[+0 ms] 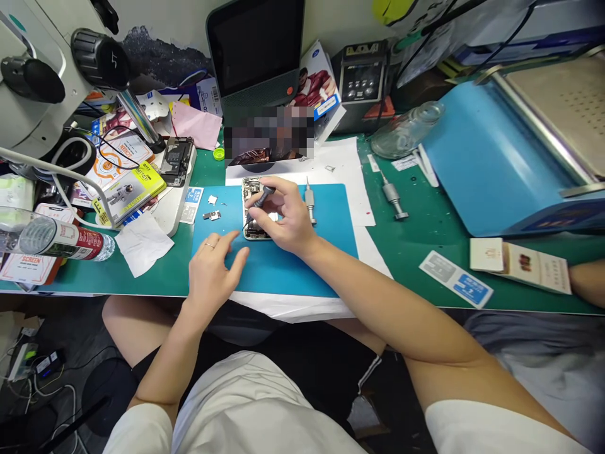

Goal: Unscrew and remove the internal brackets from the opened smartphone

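Note:
An opened smartphone (pixel 255 231) with its inner parts exposed lies on the blue mat (pixel 293 268). My right hand (pixel 290 217) is closed around a dark screwdriver (pixel 265 195), which tilts over the phone with its tip down at the phone's left side. Fingers apart and holding nothing, my left hand (pixel 212 265) hovers by the mat's left part, just short of the phone. Left of the phone lie a small silver plate (pixel 212 200) and a small metal phone part (pixel 212 215). A grey screwdriver (pixel 309 203) rests on the mat, right of my right hand.
Another grey screwdriver (pixel 391 195) and a glass jar (pixel 401 133) lie to the right, before a blue-sided machine (pixel 454 151). At left are a plastic bottle (pixel 66 239), a yellow battery box (pixel 132 192) and another opened phone (pixel 177 161). Another person's arm (pixel 588 282) shows at far right.

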